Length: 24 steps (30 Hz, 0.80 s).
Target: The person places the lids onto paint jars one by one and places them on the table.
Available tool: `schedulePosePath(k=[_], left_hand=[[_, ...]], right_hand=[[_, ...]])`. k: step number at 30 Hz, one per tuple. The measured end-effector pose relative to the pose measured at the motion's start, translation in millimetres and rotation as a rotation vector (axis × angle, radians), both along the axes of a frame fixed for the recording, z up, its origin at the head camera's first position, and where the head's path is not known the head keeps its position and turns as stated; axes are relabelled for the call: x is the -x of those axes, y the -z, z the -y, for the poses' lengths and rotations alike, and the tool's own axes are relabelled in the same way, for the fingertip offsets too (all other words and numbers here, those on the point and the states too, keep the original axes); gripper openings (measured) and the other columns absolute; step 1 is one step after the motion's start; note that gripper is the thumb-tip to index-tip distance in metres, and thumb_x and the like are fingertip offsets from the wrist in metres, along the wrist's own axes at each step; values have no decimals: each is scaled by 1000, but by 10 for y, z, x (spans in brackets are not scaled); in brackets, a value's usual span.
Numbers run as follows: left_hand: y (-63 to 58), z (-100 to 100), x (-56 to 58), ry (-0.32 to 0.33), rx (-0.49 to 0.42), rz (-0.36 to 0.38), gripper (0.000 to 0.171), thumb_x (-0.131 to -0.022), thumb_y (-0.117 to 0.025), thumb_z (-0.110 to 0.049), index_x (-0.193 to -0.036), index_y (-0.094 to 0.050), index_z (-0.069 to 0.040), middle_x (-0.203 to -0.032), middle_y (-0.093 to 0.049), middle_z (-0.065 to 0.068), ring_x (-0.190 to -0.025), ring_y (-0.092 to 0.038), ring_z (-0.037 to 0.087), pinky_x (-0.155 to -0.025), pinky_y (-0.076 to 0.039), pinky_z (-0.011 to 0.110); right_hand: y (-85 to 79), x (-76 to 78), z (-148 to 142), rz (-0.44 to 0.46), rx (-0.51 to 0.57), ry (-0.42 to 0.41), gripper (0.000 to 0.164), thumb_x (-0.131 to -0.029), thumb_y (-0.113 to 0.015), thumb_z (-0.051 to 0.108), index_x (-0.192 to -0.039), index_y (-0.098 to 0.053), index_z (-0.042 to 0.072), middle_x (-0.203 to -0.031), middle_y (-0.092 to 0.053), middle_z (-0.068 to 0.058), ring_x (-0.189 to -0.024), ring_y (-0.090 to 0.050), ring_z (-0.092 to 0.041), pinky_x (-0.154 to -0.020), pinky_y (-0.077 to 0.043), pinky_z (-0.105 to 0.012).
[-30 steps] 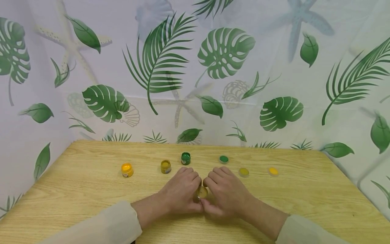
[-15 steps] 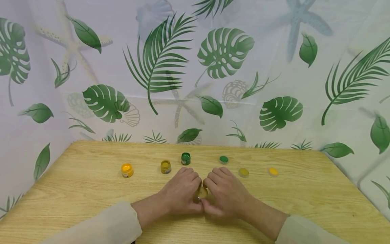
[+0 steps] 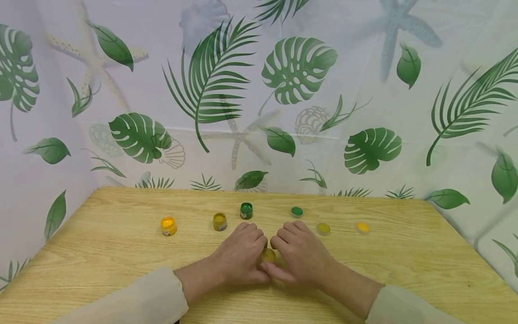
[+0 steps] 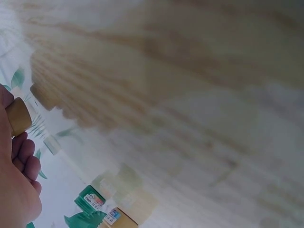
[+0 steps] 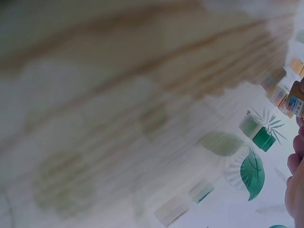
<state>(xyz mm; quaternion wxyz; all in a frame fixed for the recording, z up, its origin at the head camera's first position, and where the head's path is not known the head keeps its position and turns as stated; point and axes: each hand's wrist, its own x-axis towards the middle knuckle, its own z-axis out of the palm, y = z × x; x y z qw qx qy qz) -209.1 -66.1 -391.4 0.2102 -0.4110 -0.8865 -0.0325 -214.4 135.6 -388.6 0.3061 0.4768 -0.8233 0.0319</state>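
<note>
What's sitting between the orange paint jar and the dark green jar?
In the head view, an open mustard jar stands between the orange paint jar and the dark green jar, closer to the green one.

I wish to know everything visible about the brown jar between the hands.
The brown jar is small, with a round top facing up and a smooth, plastic-looking body. A label shows in the right wrist view. The left grip and right grip hold it from both sides, seemingly raised above the table. Whether it is capped is unclear.
</note>
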Motion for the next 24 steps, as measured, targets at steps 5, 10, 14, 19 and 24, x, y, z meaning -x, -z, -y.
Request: schedulePosePath(k=[5, 10, 14, 19, 24], left_hand=[[-6, 3, -1, -10, 9, 26, 39, -73, -71, -54, -76, -55, -19, -72, -46, -10, -70, -37, 9, -78, -39, 27], [-16, 1, 4, -12, 20, 18, 40, -73, -71, -55, -71, -50, -21, -69, -43, -11, -68, -36, 9, -76, -38, 26], [-20, 1, 5, -2, 19, 0, 41, -72, -72, -55, -70, -50, -21, -69, -43, -11, -69, -37, 9, -77, -39, 27], [-20, -1, 5, 22, 30, -1, 41, -72, -72, -56, -71, -51, -20, -69, -43, -11, -69, -37, 9, -78, -40, 27], [-24, 6, 4, 38, 23, 23, 42, -73, -72, -57, -72, -54, -19, -71, -47, -10, -69, -39, 10, -78, -40, 27]], right_hand=[[-16, 1, -6, 31, -34, -39, 33, -84, -63, 46, -89, -64, 13, -81, -60, 5, -80, -53, -15, -82, -44, -34], [-23, -5, 14, 2, -42, -63, 30, -81, -66, 43, -83, -60, 13, -76, -56, 5, -75, -50, -15, -79, -44, -33], [-30, -19, 23, 5, -40, -35, 32, -82, -65, 45, -78, -58, 15, -72, -54, 6, -72, -48, -14, -78, -43, -33], [-13, -18, 22, 2, -26, -25, 37, -85, -64, 50, -71, -55, 17, -65, -45, 8, -66, -44, -13, -73, -40, -31], [0, -7, 13, -2, -4, -17, 49, -92, -55, 59, -64, -50, 19, -59, -38, 9, -59, -39, -12, -67, -36, -30]])
